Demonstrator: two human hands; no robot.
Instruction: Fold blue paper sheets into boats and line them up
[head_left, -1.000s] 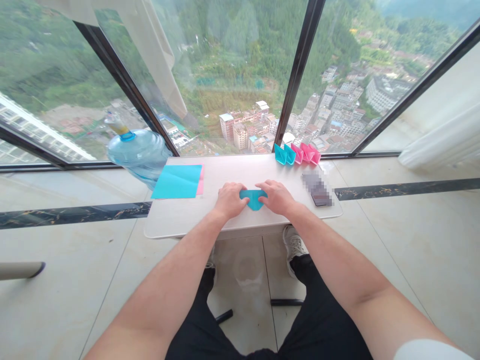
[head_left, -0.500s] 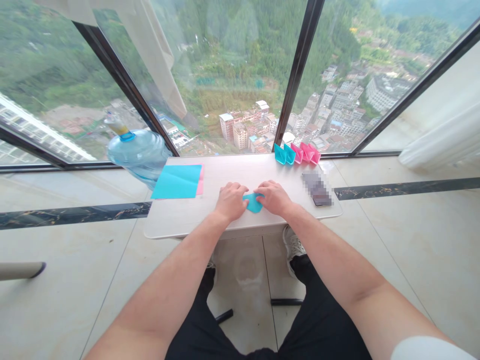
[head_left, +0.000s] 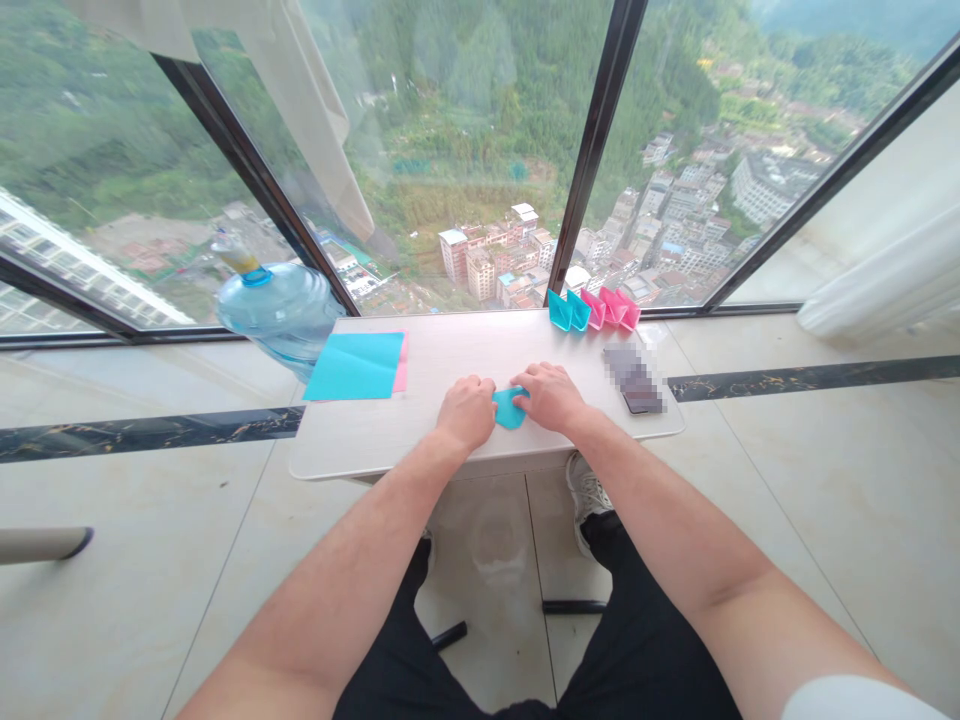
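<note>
Fingers of the left hand (head_left: 466, 410) and right hand (head_left: 549, 395) clamp partly folded blue paper (head_left: 509, 411), centre; apparently finished paper shapes (head_left: 595, 309) stand at one o'clock, unshaped flat sheets (head_left: 352, 366) toward ten.

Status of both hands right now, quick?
Left hand: closed, fingers curled at the left edge of the folded blue paper.
Right hand: closed, holding the same paper's right side between thumb and fingers.

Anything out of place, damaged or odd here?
Mainly the dark, phone-like object at the right of the table: a pixelated patch hides most of it. The pink sheet lies out of line under the blue sheet. No spill or damage stands out.
</note>
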